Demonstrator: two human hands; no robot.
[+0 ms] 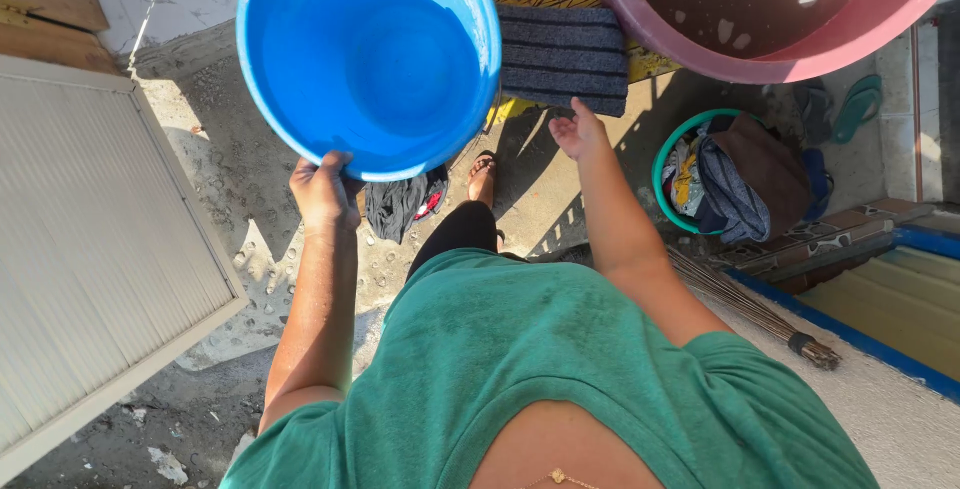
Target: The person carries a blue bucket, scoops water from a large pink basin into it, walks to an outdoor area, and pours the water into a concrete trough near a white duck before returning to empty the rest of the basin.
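The left hand grips the near rim of a blue bucket, fingers curled over the edge; the bucket tilts up at twelve o'clock from it, mouth facing the camera. The right hand hangs open and empty at three o'clock, apart from the rim, beside a striped mat.

bucket ahead left, mat just right of it, large basin far right, clothes tub below the basin.
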